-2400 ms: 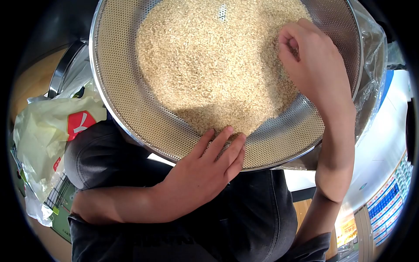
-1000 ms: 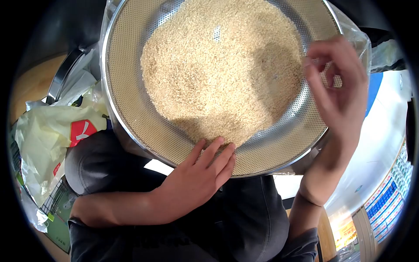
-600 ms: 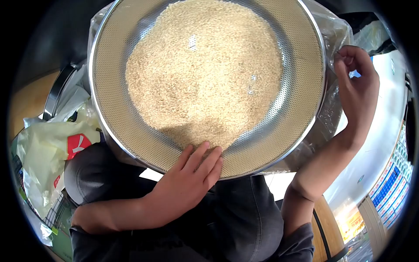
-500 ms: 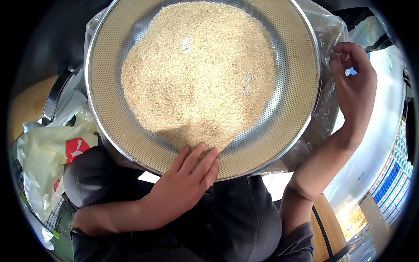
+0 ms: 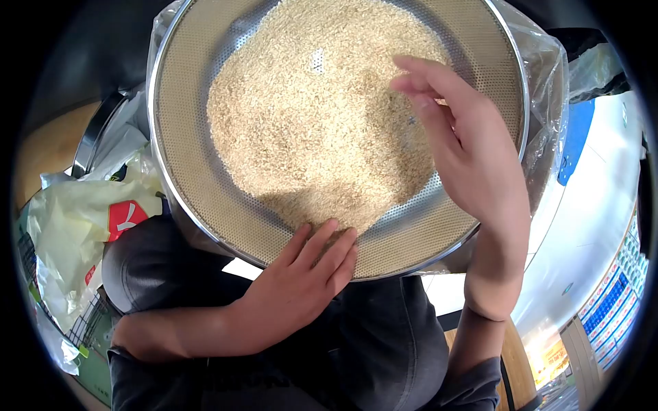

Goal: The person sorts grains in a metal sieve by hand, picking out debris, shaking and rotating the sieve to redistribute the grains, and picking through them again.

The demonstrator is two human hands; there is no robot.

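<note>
A large round metal sieve (image 5: 188, 171) with a perforated mesh wall rests over my lap. Pale, husked rice-like grains (image 5: 295, 130) are heaped across its bottom, with small bare patches of mesh showing. My left hand (image 5: 295, 288) lies over the near rim, fingers stretched out flat, fingertips touching the edge of the grain heap. My right hand (image 5: 473, 137) hovers above the right side of the grains, casting a shadow on them. Its fingers are loosely bent, the thumb slightly apart from them, and nothing shows between them.
Clear plastic sheeting (image 5: 545, 89) sticks out around the sieve's right side. At left hangs a pale plastic bag (image 5: 65, 233) with a red logo, beside a metal rim (image 5: 92, 140). Blue-and-white packages (image 5: 606, 308) stand at far right, past a white curved surface (image 5: 576, 233).
My right hand has moved left from outside the sieve's right rim to above the grains, its fingers straightening. My left hand stays on the near rim. The whole view has shifted slightly.
</note>
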